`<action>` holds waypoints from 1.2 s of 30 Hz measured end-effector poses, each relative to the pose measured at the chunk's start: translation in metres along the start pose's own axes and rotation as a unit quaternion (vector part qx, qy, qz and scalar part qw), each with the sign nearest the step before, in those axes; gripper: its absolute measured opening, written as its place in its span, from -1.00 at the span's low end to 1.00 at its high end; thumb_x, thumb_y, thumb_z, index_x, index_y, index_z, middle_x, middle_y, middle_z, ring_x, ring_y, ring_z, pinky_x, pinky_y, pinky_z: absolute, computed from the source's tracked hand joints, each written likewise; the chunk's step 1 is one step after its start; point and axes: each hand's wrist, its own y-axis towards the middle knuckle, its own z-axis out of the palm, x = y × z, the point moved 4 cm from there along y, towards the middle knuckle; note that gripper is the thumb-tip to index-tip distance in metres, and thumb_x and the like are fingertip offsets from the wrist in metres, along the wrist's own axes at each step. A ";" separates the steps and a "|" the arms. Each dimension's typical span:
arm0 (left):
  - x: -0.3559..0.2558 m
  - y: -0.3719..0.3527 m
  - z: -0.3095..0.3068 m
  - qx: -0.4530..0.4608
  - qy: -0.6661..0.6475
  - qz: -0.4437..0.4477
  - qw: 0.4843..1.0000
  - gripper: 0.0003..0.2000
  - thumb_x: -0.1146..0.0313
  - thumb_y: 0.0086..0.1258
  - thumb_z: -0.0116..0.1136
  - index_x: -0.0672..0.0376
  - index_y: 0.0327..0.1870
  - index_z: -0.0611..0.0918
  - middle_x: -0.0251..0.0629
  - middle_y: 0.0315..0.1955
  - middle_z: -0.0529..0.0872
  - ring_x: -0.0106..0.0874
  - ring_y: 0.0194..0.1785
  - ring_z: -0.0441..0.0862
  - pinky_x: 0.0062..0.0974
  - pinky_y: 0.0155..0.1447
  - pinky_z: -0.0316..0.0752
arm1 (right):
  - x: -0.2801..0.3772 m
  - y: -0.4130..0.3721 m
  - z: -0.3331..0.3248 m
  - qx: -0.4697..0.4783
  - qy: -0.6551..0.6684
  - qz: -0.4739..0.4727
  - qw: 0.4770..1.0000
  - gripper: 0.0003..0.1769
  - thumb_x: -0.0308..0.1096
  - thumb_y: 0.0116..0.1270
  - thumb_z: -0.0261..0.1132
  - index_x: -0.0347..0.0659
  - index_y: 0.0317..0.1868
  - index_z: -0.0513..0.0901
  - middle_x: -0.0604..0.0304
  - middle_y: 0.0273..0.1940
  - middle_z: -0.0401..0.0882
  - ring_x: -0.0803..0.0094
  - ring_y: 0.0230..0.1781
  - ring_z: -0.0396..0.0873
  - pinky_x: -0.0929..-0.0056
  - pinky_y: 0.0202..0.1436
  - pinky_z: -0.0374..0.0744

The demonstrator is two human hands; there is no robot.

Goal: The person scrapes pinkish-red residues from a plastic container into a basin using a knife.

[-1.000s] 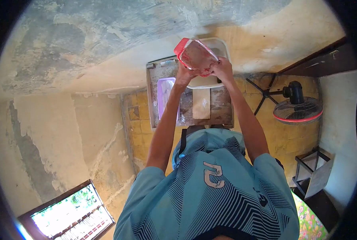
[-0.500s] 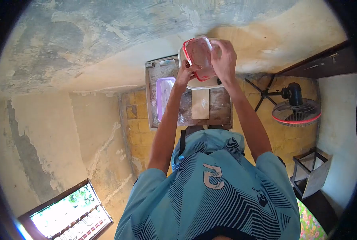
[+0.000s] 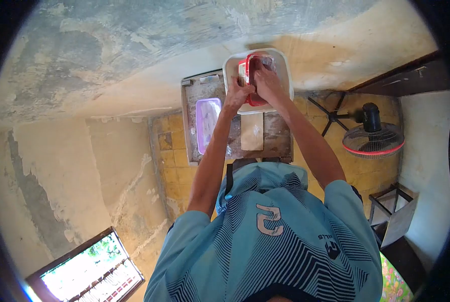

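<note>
Over a white tub (image 3: 288, 75), a clear plastic container with a red rim (image 3: 249, 61) is held tilted on its side. My left hand (image 3: 238, 93) grips the container's near left edge, thumb pressed against it. My right hand (image 3: 269, 84) reaches into the container's opening, its fingertips hidden against the inside. Part of a printed label shows on the container's left side. Left of the tub, a purple-rimmed tray (image 3: 199, 126) rests on a worn wooden table (image 3: 278, 133), and a flat tan board (image 3: 252, 132) lies just below the tub.
A standing fan (image 3: 373, 141) with a red ring is at the right on the yellow tiled floor (image 3: 323, 146). The peeling wall (image 3: 134, 65) rises directly behind the table. A dark-framed stand (image 3: 393, 214) is at the lower right, and a bright window (image 3: 86, 264) at the lower left.
The container has come down into the white tub and turned more on its side. My right hand has moved from its right edge to inside it.
</note>
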 end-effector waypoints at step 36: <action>0.023 0.032 0.015 -0.120 0.216 -0.090 0.965 -0.26 -0.05 -0.11 0.30 0.48 -0.01 0.61 0.29 -0.03 0.67 0.09 0.10 0.63 -0.14 0.21 0.51 | -0.113 0.010 0.133 0.189 0.065 0.093 0.975 -0.73 -0.39 0.15 0.27 -0.32 -0.15 0.70 -0.17 -0.10 0.68 0.00 -0.09 0.66 0.11 0.02 0.60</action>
